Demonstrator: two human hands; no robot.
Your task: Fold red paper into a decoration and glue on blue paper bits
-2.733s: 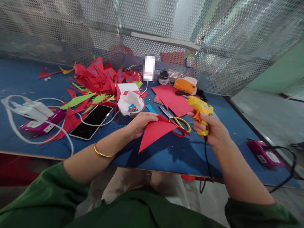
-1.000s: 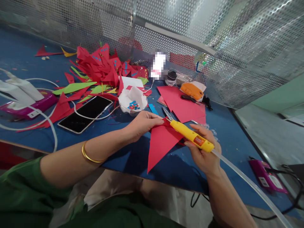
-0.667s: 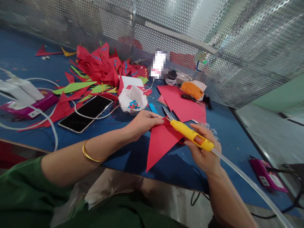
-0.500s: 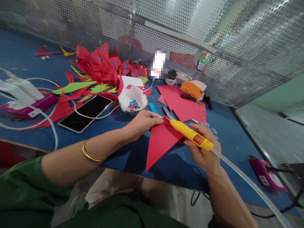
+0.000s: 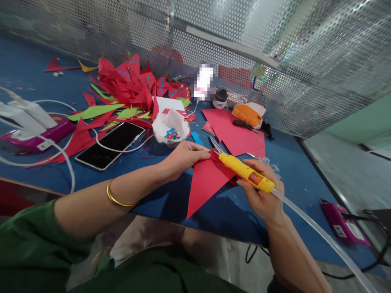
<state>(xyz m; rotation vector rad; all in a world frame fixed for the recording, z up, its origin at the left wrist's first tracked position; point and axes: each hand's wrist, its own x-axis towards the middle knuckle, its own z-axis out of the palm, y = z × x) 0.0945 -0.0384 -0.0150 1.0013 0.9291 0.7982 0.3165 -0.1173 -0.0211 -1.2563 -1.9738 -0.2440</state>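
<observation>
Here I log one red paper piece (image 5: pixel 206 183), held above the blue table (image 5: pixel 301 207), pinched in my left hand (image 5: pixel 185 159); one yellow glue gun (image 5: pixel 240 169), my right hand (image 5: pixel 265 199) curled round it, nozzle near the fold. Beyond: one pair of scissors (image 5: pixel 215 144), one bowl (image 5: pixel 157 136).

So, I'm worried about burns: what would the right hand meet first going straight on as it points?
Likely the red paper at the tip of the glue gun, with the left hand close by; depth is unclear.
</observation>
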